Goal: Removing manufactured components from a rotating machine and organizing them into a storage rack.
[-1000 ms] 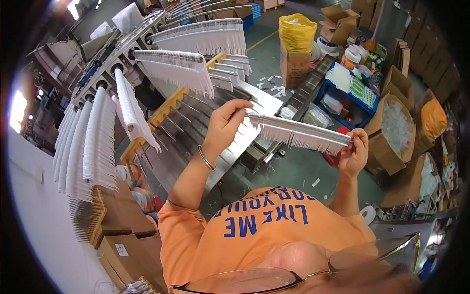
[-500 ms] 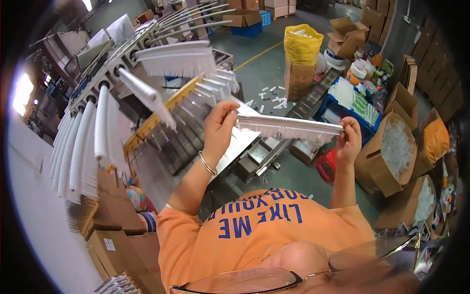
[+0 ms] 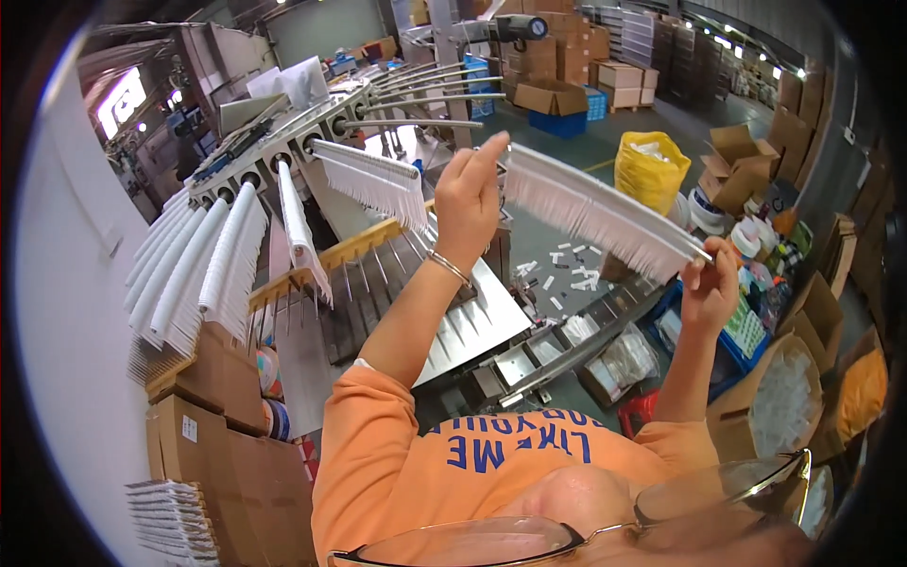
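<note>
Both my hands hold up one thin metal rod lined with a dense row of white hanging strips (image 3: 590,203); what kind of pieces they are I cannot make out. My left hand (image 3: 472,194), with a bangle on its wrist, is closed on the upper end. Fingers of my right hand (image 3: 710,288) pinch the lower end, so the rod slopes down to the right. To the left of my left hand, a rack bar (image 3: 215,172) carries rods fanning outward. Several are loaded with white strips (image 3: 368,175); a bare rod (image 3: 411,123) sticks out above them.
Below the rack lies a metal table (image 3: 482,321) with a yellow toothed bar (image 3: 368,243). A conveyor (image 3: 586,331) runs toward the right. Beyond it stand a yellow bag (image 3: 652,175) and a blue crate (image 3: 746,354). Cartons (image 3: 213,472) are stacked at left; white scraps (image 3: 581,274) litter the floor.
My hands have lifted the rod, and its right end now hangs lower than its left. The hanging strips show more fully. The view has tilted up, showing more of the hall.
</note>
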